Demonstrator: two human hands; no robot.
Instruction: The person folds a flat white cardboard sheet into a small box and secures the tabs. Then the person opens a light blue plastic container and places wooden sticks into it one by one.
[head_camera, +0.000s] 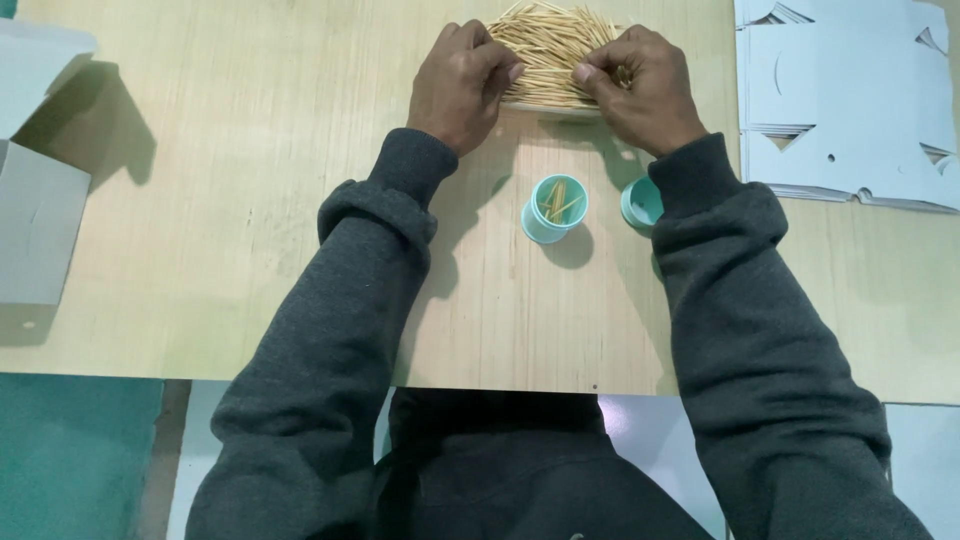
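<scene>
Looking down through the head camera, I see both of my hands at the far edge of the wooden desk (200, 200), working in a heap of toothpicks (548, 45). The heap lies on a shallow tray, of which I see only a pale front edge under the sticks. My left hand (462, 82) is at the left side of the heap, with the fingers (500, 68) curled and pinched on a small bunch of toothpicks. My right hand (638, 85) is at the right side, and its fingers (590, 72) are also clenched on some sticks from the heap. The two thumbs point toward each other, a little apart, over the front part of the heap.

Nearer to me, between my dark grey sleeves, a small teal cup (554, 207) stands upright on the desk. It is open at the top and a few toothpicks are inside it. Just to the right of it lies a teal lid (640, 203), partly hidden behind my right sleeve.

At the far right of the desk there is a stack of flat white cardboard cut-outs (845, 100). At the left edge a white folded box (35, 200) stands, well apart from my hands.
</scene>
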